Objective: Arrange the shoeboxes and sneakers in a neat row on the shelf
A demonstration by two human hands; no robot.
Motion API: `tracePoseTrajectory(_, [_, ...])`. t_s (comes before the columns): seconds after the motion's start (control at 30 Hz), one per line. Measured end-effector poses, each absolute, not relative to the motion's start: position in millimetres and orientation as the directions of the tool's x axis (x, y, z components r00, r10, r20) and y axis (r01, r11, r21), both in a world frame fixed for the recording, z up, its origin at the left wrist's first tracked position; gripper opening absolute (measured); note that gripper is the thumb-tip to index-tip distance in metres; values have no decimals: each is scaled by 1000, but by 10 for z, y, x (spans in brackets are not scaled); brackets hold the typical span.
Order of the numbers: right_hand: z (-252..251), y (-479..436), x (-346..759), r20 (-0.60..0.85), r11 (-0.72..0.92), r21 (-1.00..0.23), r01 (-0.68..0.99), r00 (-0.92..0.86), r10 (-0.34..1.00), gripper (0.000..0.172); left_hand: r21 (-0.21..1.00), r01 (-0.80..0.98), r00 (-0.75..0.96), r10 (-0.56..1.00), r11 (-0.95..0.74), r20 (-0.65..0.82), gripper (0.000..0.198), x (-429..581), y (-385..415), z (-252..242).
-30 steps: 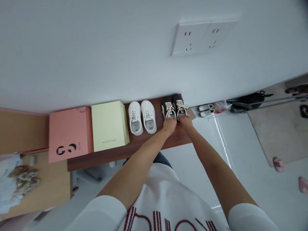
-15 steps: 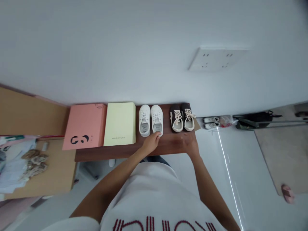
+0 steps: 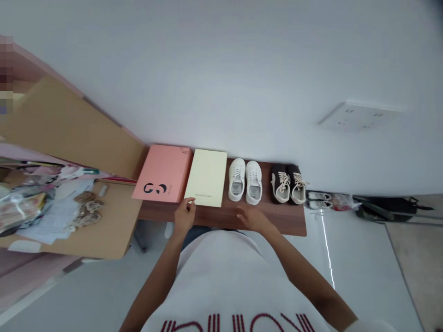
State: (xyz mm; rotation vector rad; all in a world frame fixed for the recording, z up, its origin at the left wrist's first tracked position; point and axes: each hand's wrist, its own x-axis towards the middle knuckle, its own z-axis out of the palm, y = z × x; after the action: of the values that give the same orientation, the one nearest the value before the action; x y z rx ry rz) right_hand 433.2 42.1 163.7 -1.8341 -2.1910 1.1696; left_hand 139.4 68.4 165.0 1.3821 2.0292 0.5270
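Observation:
My left hand (image 3: 185, 216) is at the front left corner of a pale yellow shoebox (image 3: 206, 175), its fingers bent and apart with nothing visible in them. Whether a fingertip touches the box I cannot tell. Left of that box lies a pink shoebox (image 3: 164, 170) with a black logo. My right hand (image 3: 255, 218) hovers over the brown wooden bench (image 3: 221, 218), fingers spread and holding nothing, just in front of a pair of white sneakers (image 3: 254, 182). Farther right stands a pair of black sneakers (image 3: 281, 183) with cream laces. Both pairs point toward the wall.
A tan desk (image 3: 117, 226) with papers (image 3: 57, 214), a patterned scrunchie (image 3: 86, 210) and clutter adjoins the bench on the left. A wall socket plate (image 3: 362, 117) is at upper right. On the floor at right are more shoes (image 3: 319, 200) and a dark bag (image 3: 387, 210).
My left hand has left the white sneakers for the pale yellow box. My right hand has moved from near the black sneakers to before the white ones. The view has turned left.

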Motion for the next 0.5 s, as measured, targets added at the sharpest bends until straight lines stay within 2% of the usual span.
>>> tracePoseTrajectory(0.13, [1814,676,3720,-361,49,-626,778,-345,866,36,679,644,-305,932,353,-196,34,840,924,1716])
tracePoseTrajectory(0.3, [1867,817,2805,-316,6,-745,668,-360,878,38,706,629,-368,925,326,-99,39,-38,1214,1614])
tracePoseTrajectory(0.4, [1794,936,2222,-332,-118,-821,558,-299,895,46,668,668,-372,925,326,-80,49,-570,1435,1471])
tracePoseTrajectory(0.5, [1637,1165,1679,-407,-286,-828,482,-167,898,46,668,646,-362,919,369,-157,61,-979,1709,1303])
